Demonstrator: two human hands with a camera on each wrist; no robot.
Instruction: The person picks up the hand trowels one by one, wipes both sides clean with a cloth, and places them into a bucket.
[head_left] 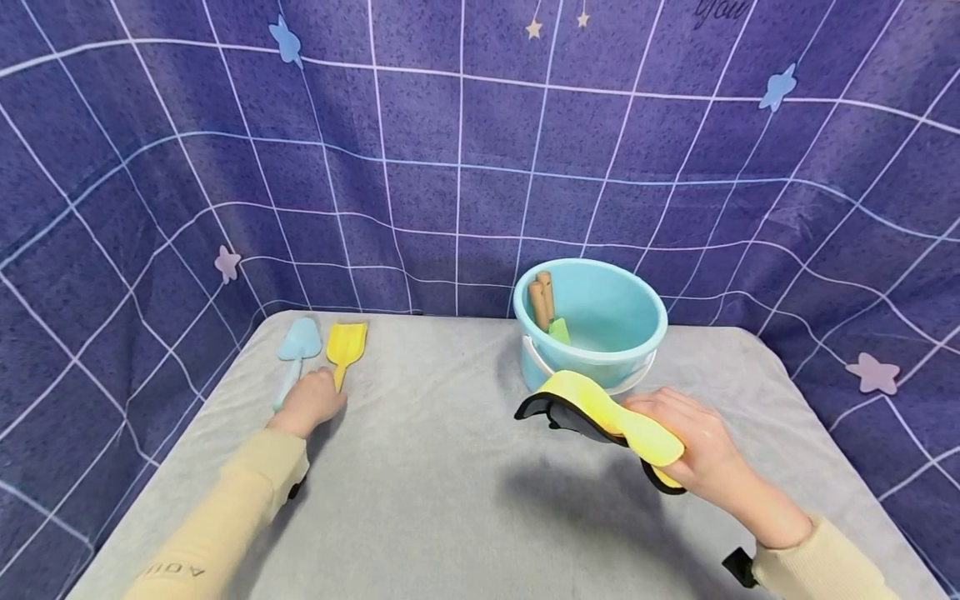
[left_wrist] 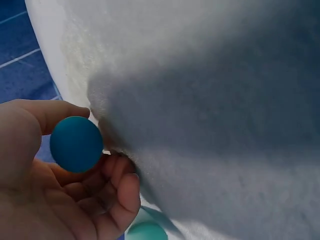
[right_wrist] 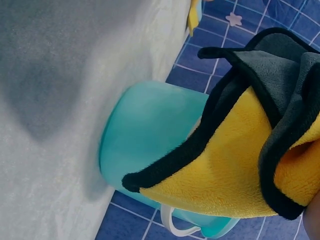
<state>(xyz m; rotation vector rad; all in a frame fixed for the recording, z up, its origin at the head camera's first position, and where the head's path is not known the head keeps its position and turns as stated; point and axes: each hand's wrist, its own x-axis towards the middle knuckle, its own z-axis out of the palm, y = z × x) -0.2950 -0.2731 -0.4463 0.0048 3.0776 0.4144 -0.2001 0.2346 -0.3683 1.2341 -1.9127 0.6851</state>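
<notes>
Cloth (head_left: 603,406) seems soft, light, best bunched mid-length: fingers of the right hand (head_left: 701,437) clasp it; the left hand's (head_left: 310,402) pinch the yellow shovel (head_left: 347,342).

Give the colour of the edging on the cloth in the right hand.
The cloth has black edging, clearest in the right wrist view.

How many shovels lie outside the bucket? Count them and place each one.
2: a light blue shovel at the far left, and a yellow shovel just right of it, its handle at the left hand. Others could be hidden behind the bucket.
</notes>
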